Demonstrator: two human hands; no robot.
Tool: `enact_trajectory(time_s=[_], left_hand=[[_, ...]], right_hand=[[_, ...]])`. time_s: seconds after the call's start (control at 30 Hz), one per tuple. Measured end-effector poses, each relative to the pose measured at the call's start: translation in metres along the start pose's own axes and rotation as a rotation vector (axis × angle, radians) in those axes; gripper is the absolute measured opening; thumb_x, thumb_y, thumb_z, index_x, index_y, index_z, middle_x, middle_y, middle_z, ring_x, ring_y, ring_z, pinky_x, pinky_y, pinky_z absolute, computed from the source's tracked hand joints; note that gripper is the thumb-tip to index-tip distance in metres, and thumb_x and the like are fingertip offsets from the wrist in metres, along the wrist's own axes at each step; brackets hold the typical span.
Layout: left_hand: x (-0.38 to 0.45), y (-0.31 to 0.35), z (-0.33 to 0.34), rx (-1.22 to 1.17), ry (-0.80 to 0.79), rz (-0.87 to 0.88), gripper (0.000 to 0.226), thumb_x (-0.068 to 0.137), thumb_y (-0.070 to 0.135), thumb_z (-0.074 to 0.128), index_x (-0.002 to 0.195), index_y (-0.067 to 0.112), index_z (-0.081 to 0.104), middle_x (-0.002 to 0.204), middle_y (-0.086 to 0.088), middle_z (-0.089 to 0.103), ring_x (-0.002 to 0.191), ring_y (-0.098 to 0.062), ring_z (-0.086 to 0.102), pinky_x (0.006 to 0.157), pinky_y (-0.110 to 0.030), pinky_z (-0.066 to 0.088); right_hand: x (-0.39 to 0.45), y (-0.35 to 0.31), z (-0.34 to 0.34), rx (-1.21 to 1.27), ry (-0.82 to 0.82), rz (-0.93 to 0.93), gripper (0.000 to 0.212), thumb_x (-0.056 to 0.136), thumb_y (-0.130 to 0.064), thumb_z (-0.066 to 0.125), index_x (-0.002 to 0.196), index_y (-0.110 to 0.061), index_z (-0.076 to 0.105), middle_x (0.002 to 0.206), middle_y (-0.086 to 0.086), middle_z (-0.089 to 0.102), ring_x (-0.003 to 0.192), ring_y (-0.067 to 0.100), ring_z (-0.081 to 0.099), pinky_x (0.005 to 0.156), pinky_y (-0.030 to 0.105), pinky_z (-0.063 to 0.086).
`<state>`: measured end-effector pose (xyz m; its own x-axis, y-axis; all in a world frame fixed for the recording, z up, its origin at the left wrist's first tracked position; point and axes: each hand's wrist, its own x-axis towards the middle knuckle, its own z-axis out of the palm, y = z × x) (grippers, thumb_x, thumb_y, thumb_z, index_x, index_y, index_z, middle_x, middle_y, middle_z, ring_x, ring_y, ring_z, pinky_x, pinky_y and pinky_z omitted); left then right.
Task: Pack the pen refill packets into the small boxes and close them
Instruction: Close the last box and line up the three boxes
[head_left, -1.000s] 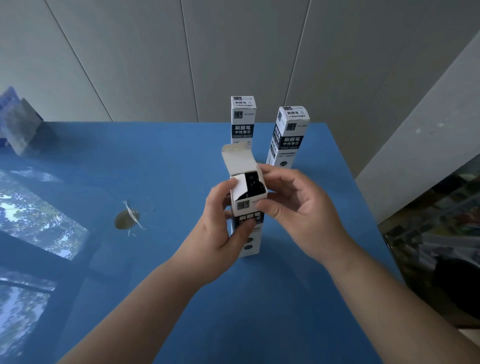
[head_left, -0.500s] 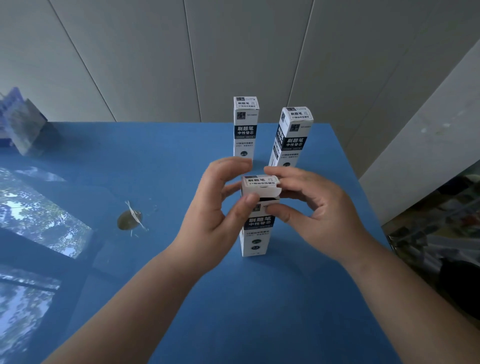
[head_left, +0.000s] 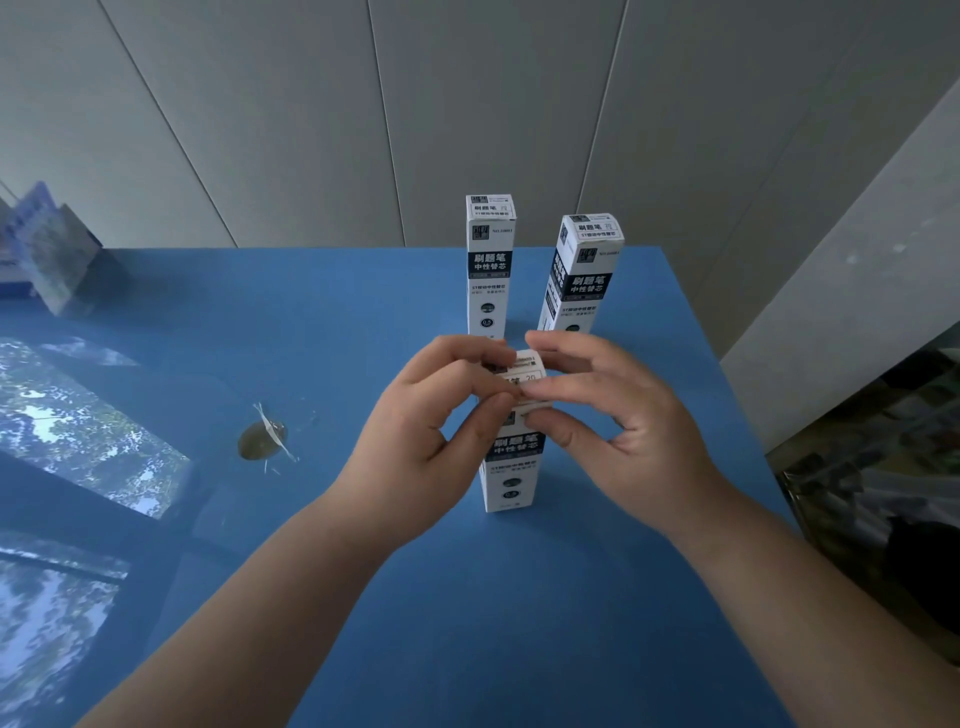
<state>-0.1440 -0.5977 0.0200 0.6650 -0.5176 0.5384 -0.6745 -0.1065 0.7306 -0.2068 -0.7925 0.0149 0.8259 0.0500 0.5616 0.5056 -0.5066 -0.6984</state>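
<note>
I see the near box (head_left: 510, 457) standing upright on the blue table (head_left: 467, 623), directly between my two hands. Its top flap is folded down over the opening (whether it is fully tucked in I cannot tell, since fingers cover the edges).

My left hand (head_left: 415, 441) grips the upper part of this box from its left side: the thumb and curled fingers pinch the top flap at the front corner. My right hand (head_left: 613, 415) meets it from the right side: the fingers reach across the top flap and the thumb presses on the front face just below it. Both hands are narrow, curled round the box top, with their fingertips nearly touching each other.

Beyond the fingertips stand two more boxes, both upright and with their tops closed. The middle box (head_left: 489, 265) stands just past my left fingers; the right-hand box (head_left: 582, 275) stands just past my right fingers and tilts slightly.

Well to the left of my left hand, a small brown object (head_left: 262, 440) lies on the table. Farther left, at the far corner, a blurred blue pack (head_left: 49, 249) leans.
</note>
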Motion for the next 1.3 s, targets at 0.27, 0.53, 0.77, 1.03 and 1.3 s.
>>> enact_trajectory(time_s=[0.27, 0.53, 0.77, 1.03, 1.3], left_hand=[[-0.036, -0.023, 0.007, -0.134, -0.104, -0.146, 0.062, 0.091, 0.024, 0.066, 0.146, 0.030, 0.038, 0.139, 0.004, 0.054, 0.130, -0.023, 0.054, 0.097, -0.032, 0.054], [-0.019, -0.030, 0.023, -0.193, -0.145, -0.204, 0.058, 0.090, 0.024, 0.067, 0.144, 0.031, 0.047, 0.137, 0.003, 0.059, 0.133, -0.023, 0.053, 0.098, -0.034, 0.054], [0.035, -0.056, 0.030, -0.225, 0.099, -0.316, 0.058, 0.088, 0.028, 0.070, 0.134, 0.051, 0.045, 0.145, 0.017, 0.047, 0.138, -0.002, 0.044, 0.111, -0.029, 0.042], [0.104, -0.114, 0.013, -0.160, 0.042, -0.569, 0.097, 0.086, 0.021, 0.078, 0.151, 0.054, 0.015, 0.151, 0.035, 0.027, 0.123, 0.025, 0.038, 0.110, -0.031, 0.039], [0.133, -0.139, 0.005, -0.007, -0.196, -0.498, 0.081, 0.084, 0.003, 0.076, 0.144, 0.041, 0.037, 0.132, 0.022, 0.060, 0.130, 0.003, 0.050, 0.104, -0.038, 0.047]], right_hand=[[-0.022, 0.010, 0.004, 0.094, -0.066, 0.171, 0.056, 0.091, -0.022, 0.075, 0.141, -0.033, 0.052, 0.139, -0.014, 0.061, 0.129, 0.013, 0.060, 0.100, 0.031, 0.054], [-0.029, 0.024, -0.007, 0.198, -0.107, 0.425, 0.049, 0.091, -0.021, 0.073, 0.131, -0.043, 0.057, 0.128, -0.019, 0.068, 0.121, 0.005, 0.064, 0.099, 0.023, 0.053], [-0.017, 0.058, -0.085, 0.172, 0.124, 0.462, 0.044, 0.091, -0.015, 0.070, 0.114, -0.052, 0.066, 0.120, -0.022, 0.072, 0.115, -0.001, 0.066, 0.090, 0.009, 0.049], [0.005, 0.113, -0.124, 0.081, 0.182, 0.528, 0.055, 0.096, -0.005, 0.067, 0.110, -0.058, 0.067, 0.119, -0.031, 0.070, 0.119, -0.006, 0.062, 0.095, 0.007, 0.046], [0.033, 0.148, -0.119, 0.055, 0.072, 0.570, 0.058, 0.096, -0.009, 0.068, 0.112, -0.064, 0.061, 0.117, -0.037, 0.068, 0.116, -0.015, 0.059, 0.089, 0.002, 0.042]])
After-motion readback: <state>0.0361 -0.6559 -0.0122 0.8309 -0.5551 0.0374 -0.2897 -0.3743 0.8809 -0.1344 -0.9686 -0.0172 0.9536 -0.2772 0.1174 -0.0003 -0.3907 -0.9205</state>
